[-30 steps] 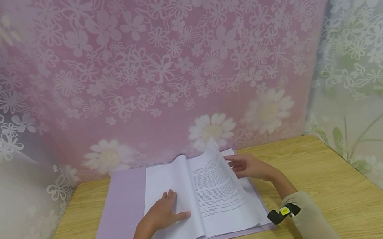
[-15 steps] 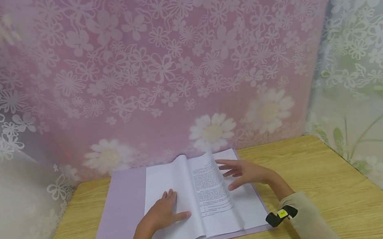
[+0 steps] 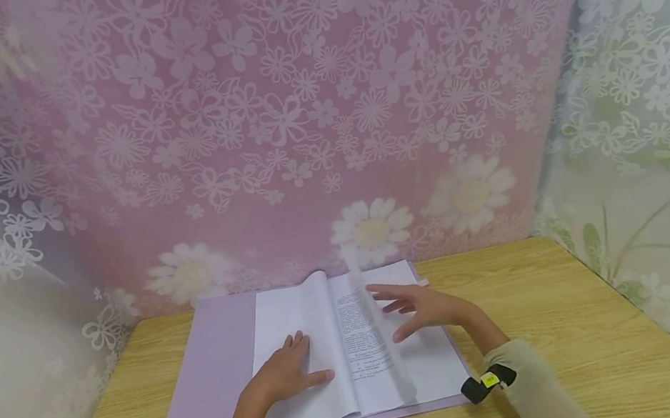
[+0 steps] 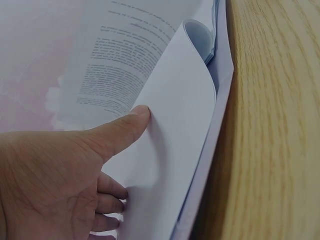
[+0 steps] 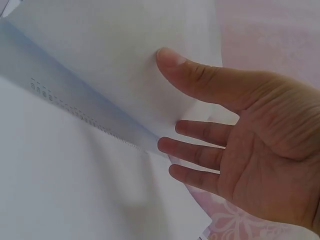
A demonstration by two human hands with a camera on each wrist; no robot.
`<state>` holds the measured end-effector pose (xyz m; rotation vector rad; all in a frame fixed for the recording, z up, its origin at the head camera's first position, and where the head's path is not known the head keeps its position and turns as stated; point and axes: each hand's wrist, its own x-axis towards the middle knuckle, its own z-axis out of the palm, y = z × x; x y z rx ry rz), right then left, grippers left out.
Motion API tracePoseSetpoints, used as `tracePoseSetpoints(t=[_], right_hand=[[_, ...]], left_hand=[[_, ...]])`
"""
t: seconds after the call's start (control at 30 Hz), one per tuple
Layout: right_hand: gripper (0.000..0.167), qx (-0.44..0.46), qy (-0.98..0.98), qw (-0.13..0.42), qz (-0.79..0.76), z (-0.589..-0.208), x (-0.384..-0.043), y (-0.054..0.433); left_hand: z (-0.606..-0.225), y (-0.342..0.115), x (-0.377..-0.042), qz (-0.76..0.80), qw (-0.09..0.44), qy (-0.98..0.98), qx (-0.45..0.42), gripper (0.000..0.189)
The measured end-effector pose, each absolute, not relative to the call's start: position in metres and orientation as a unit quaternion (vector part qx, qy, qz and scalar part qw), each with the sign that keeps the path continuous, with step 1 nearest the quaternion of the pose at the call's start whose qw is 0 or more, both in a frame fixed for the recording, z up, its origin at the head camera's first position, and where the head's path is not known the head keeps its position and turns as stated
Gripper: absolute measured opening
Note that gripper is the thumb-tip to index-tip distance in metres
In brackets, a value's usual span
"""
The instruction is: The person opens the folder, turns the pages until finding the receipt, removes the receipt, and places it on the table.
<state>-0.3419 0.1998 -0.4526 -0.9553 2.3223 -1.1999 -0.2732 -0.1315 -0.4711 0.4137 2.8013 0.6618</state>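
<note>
The lifted sheet [image 3: 366, 356] has swung left, just beside the spread right hand [image 3: 430, 307]; white pages [image 3: 282, 311] lie beneath the splayed left hand [image 3: 284, 374].

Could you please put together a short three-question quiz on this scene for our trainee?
1. Multiple choice: Which hand rests on the white left-hand page? A) left; B) right; C) neither.
2. True or false: The right hand is clenched into a fist beside the lifted sheet.
3. Fill in the blank: The folder lying open on the wood-grain table is ____ in colour.

Key:
1. A: the left hand lies on that page.
2. False: its fingers are extended and apart.
3. Light purple.
</note>
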Motion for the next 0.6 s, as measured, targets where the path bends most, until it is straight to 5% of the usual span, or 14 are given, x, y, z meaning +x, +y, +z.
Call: tracePoseSetpoints(t=[0.6], right_hand=[[0.095,-0.345,0.849,0.168,-0.362,-0.453,-0.333,0.184]], left_hand=[[-0.471,-0.135,-0.275,0.226,0.121,0.955,0.152,0.098]])
